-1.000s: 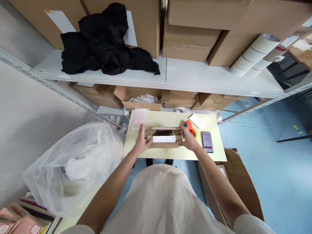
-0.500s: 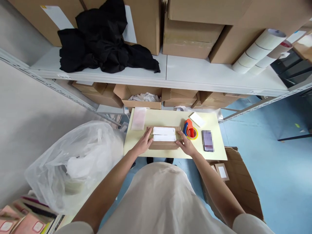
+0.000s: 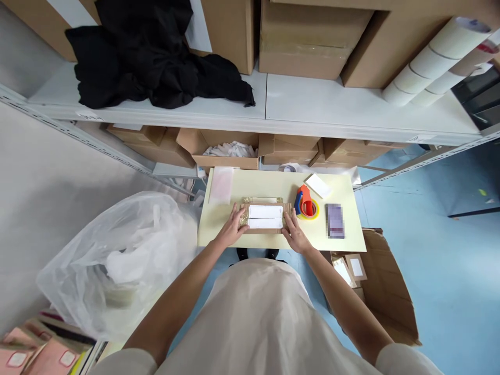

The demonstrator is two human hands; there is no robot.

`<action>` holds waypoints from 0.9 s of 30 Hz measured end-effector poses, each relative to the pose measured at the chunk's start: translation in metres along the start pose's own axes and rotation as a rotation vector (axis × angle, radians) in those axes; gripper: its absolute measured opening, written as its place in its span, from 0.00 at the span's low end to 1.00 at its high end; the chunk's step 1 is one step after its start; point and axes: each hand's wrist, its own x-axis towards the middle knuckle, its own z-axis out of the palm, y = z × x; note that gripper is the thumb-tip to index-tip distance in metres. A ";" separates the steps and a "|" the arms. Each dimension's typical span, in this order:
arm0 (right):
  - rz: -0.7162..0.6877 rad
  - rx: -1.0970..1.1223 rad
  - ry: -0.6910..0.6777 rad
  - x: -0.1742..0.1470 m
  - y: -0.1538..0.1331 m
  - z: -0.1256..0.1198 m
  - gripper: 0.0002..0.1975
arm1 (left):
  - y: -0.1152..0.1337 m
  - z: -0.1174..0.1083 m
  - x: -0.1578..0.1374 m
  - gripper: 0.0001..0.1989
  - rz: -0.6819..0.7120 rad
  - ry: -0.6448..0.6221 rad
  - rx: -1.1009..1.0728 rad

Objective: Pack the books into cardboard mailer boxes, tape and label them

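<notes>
A small brown cardboard box is between my two hands over the pale yellow table. Two white labels lie side by side across its upper face, and clear tape shows at the ends. My left hand presses on the box's left end, fingers over the edge. On the right end, my right hand grips in the same way. Just behind the box, a taped strip with a white patch shows; whether it belongs to this box I cannot tell. An orange and blue tape dispenser lies right of my right hand.
A phone, a white card stack and a pinkish sheet rest on the table. A shelf spans the back. Left stands a clear plastic bag; at lower right, a large open carton holds small boxes.
The box has tipped so that its front side is mostly hidden, and a taped strip now shows behind it. Both hands have stayed on its ends. The view has shifted slightly.
</notes>
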 end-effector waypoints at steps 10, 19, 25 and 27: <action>0.007 -0.166 0.021 -0.001 -0.012 0.015 0.48 | 0.038 0.012 0.003 0.34 0.031 0.115 0.425; -0.052 -0.125 -0.001 -0.003 -0.004 0.008 0.44 | 0.063 0.039 0.010 0.35 0.161 -0.080 0.486; 0.145 -0.045 0.183 0.009 0.036 -0.032 0.30 | 0.062 0.043 0.009 0.35 0.135 -0.075 0.498; 0.280 -0.097 0.185 0.021 0.052 -0.040 0.26 | 0.064 0.046 0.007 0.35 0.124 -0.068 0.497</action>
